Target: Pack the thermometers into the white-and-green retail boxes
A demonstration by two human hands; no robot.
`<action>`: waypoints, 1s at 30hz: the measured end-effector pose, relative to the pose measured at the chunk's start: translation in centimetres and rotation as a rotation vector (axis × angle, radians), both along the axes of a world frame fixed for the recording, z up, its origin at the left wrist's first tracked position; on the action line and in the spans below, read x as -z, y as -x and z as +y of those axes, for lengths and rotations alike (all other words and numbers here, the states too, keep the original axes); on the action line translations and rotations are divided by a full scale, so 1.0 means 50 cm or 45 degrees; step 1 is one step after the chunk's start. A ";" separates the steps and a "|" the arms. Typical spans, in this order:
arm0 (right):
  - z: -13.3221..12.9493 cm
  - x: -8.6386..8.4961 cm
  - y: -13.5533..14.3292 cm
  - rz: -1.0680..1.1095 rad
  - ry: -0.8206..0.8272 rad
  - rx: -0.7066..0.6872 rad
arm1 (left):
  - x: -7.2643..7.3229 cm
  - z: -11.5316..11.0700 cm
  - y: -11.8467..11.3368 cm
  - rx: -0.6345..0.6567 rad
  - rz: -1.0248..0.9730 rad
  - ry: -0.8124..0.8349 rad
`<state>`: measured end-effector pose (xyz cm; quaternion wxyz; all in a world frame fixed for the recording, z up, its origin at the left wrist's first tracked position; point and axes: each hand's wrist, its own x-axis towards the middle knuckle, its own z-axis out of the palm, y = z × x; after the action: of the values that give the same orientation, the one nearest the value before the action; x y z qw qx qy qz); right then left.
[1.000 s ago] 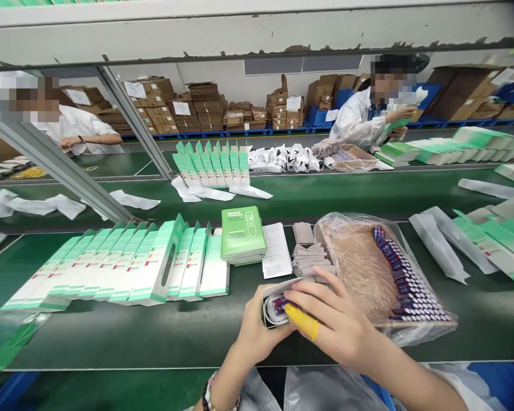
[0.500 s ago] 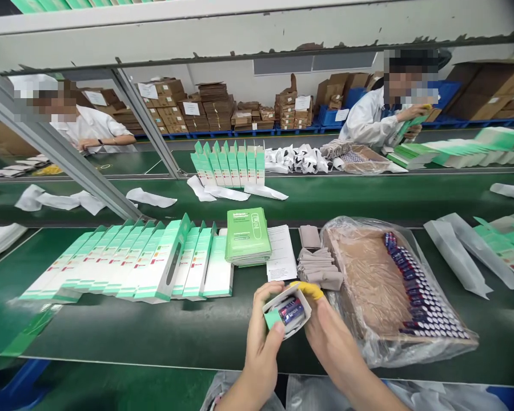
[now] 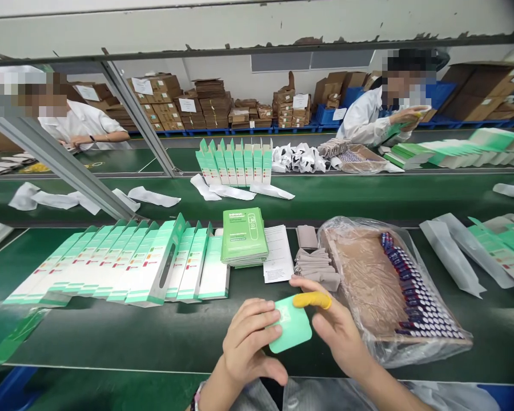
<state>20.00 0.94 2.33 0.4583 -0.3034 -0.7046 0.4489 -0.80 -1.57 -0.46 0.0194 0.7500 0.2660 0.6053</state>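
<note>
Seen end-on, a green-and-white carton [image 3: 292,324] is between my hands, its light-green end flap facing me and covering the opening. The fingers of my left hand [image 3: 253,342] lie across the flap's left side, with the thumb apart below. My right hand [image 3: 336,325] is at the carton's upper right; its index finger, in a yellow finger cot, presses along the flap's top edge while the thumb stands apart. The carton's body and its contents are hidden. Beyond my hands lie a stack of green booklets [image 3: 243,235], a printed sheet [image 3: 278,254] and folded grey pouches [image 3: 317,265].
To the right, a plastic-lined cardboard tray [image 3: 360,268] holds rows of batteries [image 3: 415,299]. Open green-and-white cartons [image 3: 111,262] lean in a row at left. White sleeves [image 3: 452,257] lie at far right. Two co-workers sit across the line beyond a metal post [image 3: 141,117].
The green flap now covers the carton's end, where a battery showed inside before. My left fingers have moved onto the flap, and the right index finger rests on its top edge.
</note>
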 end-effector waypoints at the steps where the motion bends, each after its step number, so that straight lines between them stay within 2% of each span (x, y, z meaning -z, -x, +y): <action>1: 0.003 -0.002 -0.007 -0.089 -0.145 -0.042 | -0.001 -0.002 0.001 0.018 -0.047 0.053; 4: 0.014 -0.011 -0.015 -0.271 -0.500 -0.138 | -0.012 -0.012 -0.003 0.044 -0.063 0.190; 7: 0.022 -0.022 -0.013 -0.313 -0.658 -0.153 | -0.027 -0.018 -0.004 0.035 -0.024 0.232; 9: 0.023 -0.031 -0.010 -0.304 -0.651 -0.124 | -0.035 -0.018 -0.004 0.041 -0.111 0.327; 13: 0.014 -0.052 -0.009 -0.323 -0.455 -0.087 | -0.052 -0.020 -0.011 0.105 -0.305 0.542; 17: 0.004 -0.071 -0.010 -0.350 -0.364 -0.100 | -0.065 -0.031 -0.019 0.084 -0.349 0.678; 19: 0.002 -0.078 -0.014 -0.377 -0.385 -0.104 | -0.064 -0.035 -0.017 0.049 -0.275 0.640; 25: 0.011 -0.075 -0.034 -0.675 -0.619 -0.211 | -0.031 -0.026 0.000 -0.123 0.152 0.114; 28: 0.013 -0.064 -0.029 -0.717 -0.763 -0.175 | -0.012 -0.017 0.000 -0.140 0.145 0.041; 30: 0.010 -0.066 -0.016 -0.747 -0.777 -0.145 | -0.001 -0.013 -0.004 -0.105 0.098 0.018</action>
<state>20.81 1.44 5.62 0.2818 -0.2293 -0.9213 0.1389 -0.61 -2.20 -0.40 -0.0106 0.7609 0.3016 0.5744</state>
